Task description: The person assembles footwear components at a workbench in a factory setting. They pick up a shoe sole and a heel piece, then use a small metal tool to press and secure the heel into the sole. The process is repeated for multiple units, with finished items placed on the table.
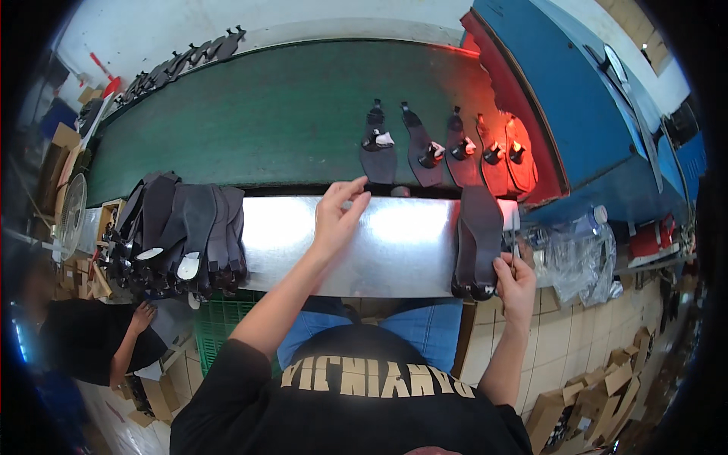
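My left hand (338, 220) reaches over the steel ledge to the edge of the green belt, its fingers stretched and holding nothing. Just beyond its fingertips lies a dark sandal sole (378, 163) with a black strap piece and a white bit on it. My right hand (518, 291) grips the near right side of a small stack of dark sandal soles (479, 227), thumb on top; its other fingers are partly hidden. Farther right on the belt, several more soles (425, 155) lie in a row, the last ones under red light.
A big heap of dark soles (199, 220) covers the left end of the steel ledge (341, 277). The green belt (250, 114) leads to a blue machine (565, 91) with a red opening. Right are a clear plastic bag (580, 258) and cardboard boxes (584, 409). Another person (98, 341) works at left.
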The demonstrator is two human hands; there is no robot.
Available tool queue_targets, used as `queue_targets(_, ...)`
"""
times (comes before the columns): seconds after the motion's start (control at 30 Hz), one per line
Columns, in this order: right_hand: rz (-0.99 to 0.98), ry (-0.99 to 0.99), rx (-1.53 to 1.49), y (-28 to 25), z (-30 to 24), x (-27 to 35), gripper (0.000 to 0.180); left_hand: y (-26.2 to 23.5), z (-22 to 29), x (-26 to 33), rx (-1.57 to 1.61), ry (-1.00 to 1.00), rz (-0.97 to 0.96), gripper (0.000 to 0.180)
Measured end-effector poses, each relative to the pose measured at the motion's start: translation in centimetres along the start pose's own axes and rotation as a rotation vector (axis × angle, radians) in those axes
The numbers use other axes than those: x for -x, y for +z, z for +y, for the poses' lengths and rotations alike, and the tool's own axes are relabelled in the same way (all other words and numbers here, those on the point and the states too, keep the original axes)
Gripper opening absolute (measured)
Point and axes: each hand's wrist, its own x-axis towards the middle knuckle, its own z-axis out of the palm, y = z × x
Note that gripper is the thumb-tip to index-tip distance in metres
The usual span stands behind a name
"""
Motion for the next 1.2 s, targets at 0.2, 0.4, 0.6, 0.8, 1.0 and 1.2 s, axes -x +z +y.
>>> queue_targets(0.2, 0.205, -0.375, 0.396, 1.3, -1.4, -0.1, 0.029, 1.0, -5.0, -9.2, -0.431, 0.181, 0.14, 0.049)
queue_targets(0.4, -0.104, -0.35, 0.354, 9.7, -1.9, 1.4, 0.024, 5.3, -6.7, -12.7, -0.831, 0.237, 0.163, 0.035)
queue_targets(0.6, -0.078, -0.388, 0.752, 12.3, 1.0, 0.2, 0.035, 5.8, -6.0, -10.5, -0.562, 0.238, 0.319, 0.028)
queue_targets(0.8, -0.097, -0.452, 0.809, 11.8, 2.2, 0.0, 0.035, 3.3, -3.4, -11.2, 0.082, 0.287, 0.405, 0.022)
queue_targets(1.0, -0.158, -0.357, 0.088, 11.4, -0.2, 0.1, 0.025, -0.5, 3.6, -0.7, 0.679, -0.201, -0.12, 0.026)
queue_targets(1.2, -0.484, -0.055, -0.773, 13.0, -5.1, 3.4, 0.037, -1.7, 4.5, 9.8, 1.015, -0.416, -0.428, 0.019)
